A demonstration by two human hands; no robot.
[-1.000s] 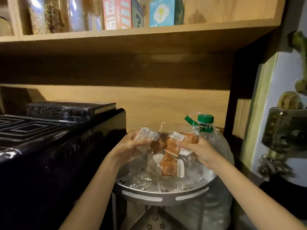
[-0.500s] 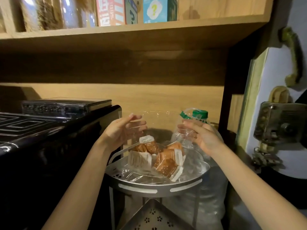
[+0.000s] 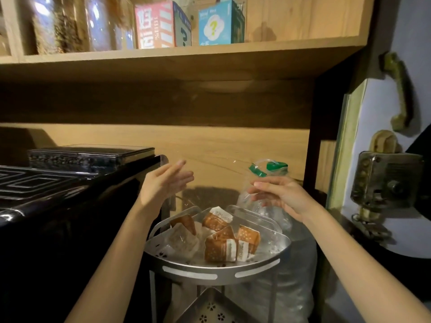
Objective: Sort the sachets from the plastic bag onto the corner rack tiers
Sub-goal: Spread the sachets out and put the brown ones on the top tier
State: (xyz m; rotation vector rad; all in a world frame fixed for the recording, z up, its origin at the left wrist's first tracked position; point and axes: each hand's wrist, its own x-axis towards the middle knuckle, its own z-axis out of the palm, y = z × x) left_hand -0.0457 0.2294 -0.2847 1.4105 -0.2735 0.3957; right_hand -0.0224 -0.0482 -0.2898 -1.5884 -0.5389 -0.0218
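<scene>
Orange white-dotted sachets (image 3: 220, 247), silver rack tier (image 3: 210, 273), green btl cap (image 3: 276, 167)

dim, warm light falls from above; deep shadow under the wooden shelf (image 3: 163, 64). glare streaks the black appliance (image 3: 70, 183). jars (image 3: 70, 22) top left are blurred; edges bow.

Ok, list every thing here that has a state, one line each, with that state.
sachets: out of the bag, piled on the top tier
top tier: loaded
lower tier: no sachets visible
plastic bag: looks emptied, pinched by the right hand
right hand: gripping
left hand: open, empty
water bottle: capped
</scene>
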